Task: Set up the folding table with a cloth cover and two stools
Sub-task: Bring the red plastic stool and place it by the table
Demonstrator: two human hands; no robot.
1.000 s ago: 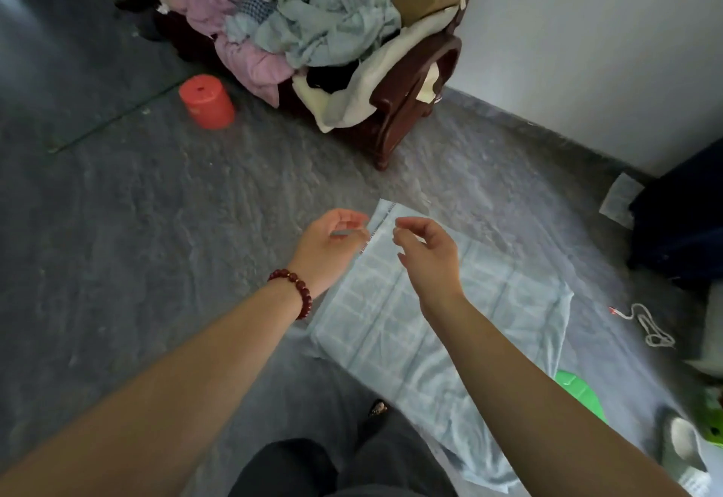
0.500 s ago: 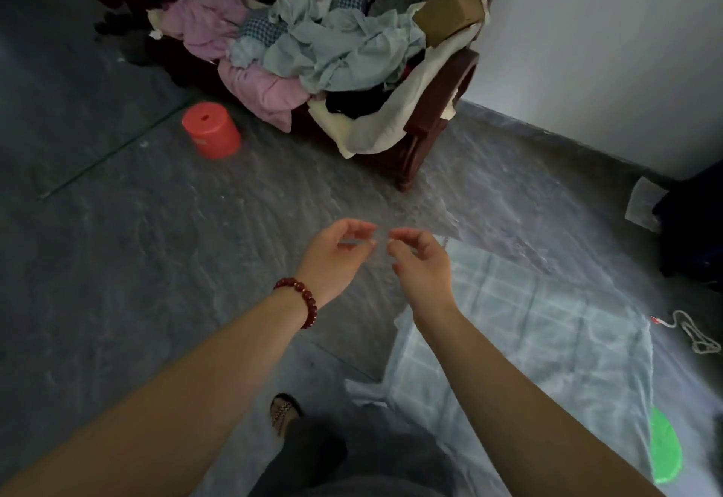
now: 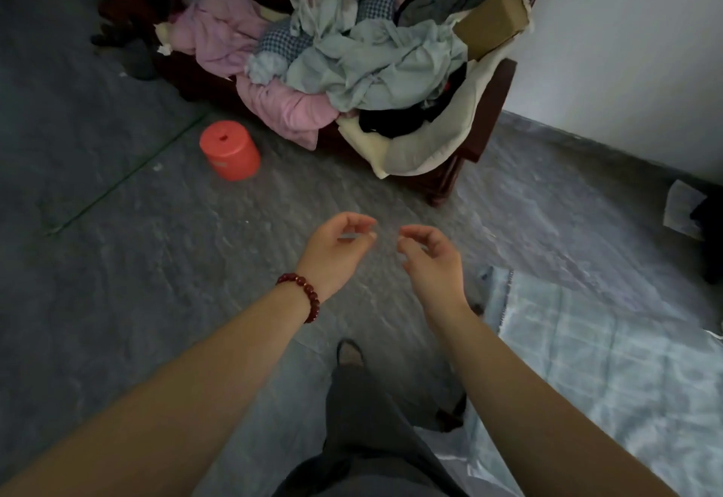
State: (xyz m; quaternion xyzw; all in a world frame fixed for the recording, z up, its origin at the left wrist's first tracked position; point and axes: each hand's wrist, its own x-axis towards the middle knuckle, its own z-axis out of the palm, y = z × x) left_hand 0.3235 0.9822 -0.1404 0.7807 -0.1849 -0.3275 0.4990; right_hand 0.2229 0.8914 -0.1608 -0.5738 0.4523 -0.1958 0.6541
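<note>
A pale blue checked cloth (image 3: 606,359) lies spread flat at the lower right; what it rests on is hidden. A thin clear plastic sheet (image 3: 547,222) seems to hang in front of me over the cloth and floor. My left hand (image 3: 336,250), with a red bead bracelet, and my right hand (image 3: 430,261) are raised side by side with a small gap between them. On each, the fingertips are curled to the thumb, pinching the sheet's top edge. A red round stool (image 3: 229,150) stands on the floor at the far left.
A dark wooden bench (image 3: 489,105) piled with clothes, bedding and a cardboard box stands ahead against the white wall. A sheet of paper (image 3: 680,210) and a dark object (image 3: 712,242) lie at the right. My legs and one foot (image 3: 350,355) are below.
Both hands have risen from the cloth's near corner, lifting the clear sheet, and have drawn slightly apart. The view has swung left, so the cloth sits further right and the green stool has left the frame.
</note>
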